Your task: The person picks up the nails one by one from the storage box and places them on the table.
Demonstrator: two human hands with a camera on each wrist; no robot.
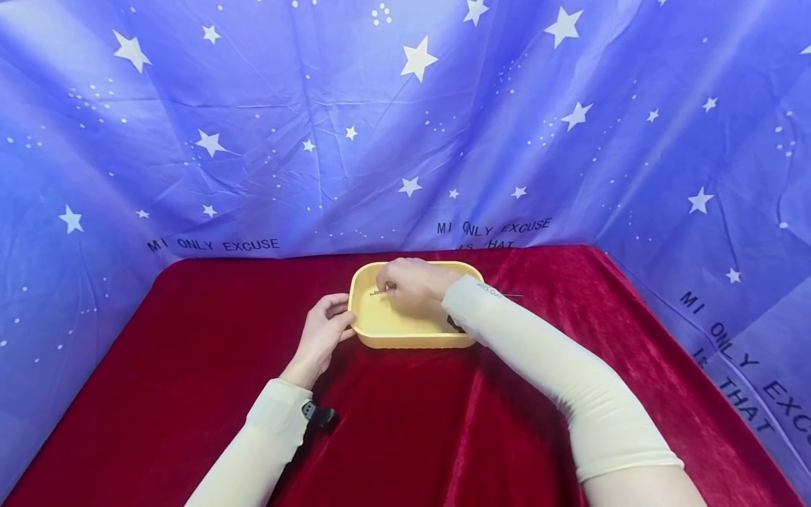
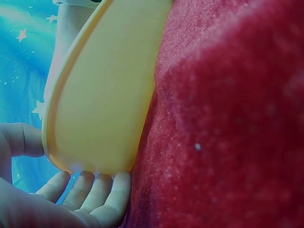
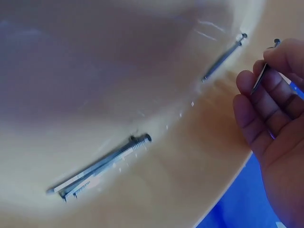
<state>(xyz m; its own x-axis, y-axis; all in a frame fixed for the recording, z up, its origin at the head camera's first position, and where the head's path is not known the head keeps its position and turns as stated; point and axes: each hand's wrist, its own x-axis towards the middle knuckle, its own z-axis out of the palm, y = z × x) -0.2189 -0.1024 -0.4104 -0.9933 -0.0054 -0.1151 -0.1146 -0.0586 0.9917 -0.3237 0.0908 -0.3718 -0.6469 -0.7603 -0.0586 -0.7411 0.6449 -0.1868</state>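
Observation:
A yellow oblong tray (image 1: 415,341) stands on the red cloth. My left hand (image 1: 322,332) grips its left end; in the left wrist view the thumb is at the rim and the fingertips touch the outer wall. Over the inside of the tray, my right hand (image 1: 412,280) pinches a thin dark nail (image 3: 260,78) between thumb and fingers. On the tray floor, the right wrist view shows a bunch of nails (image 3: 102,166) lying side by side. Another dark nail (image 3: 222,59) lies apart, closer to the right hand. The right forearm covers part of the tray's right end.
Red velvety cloth (image 1: 405,422) covers the table. A blue curtain with white stars (image 1: 304,176) hangs behind and at the sides. A thin dark line (image 1: 513,295) shows just right of the right sleeve; what it is I cannot tell.

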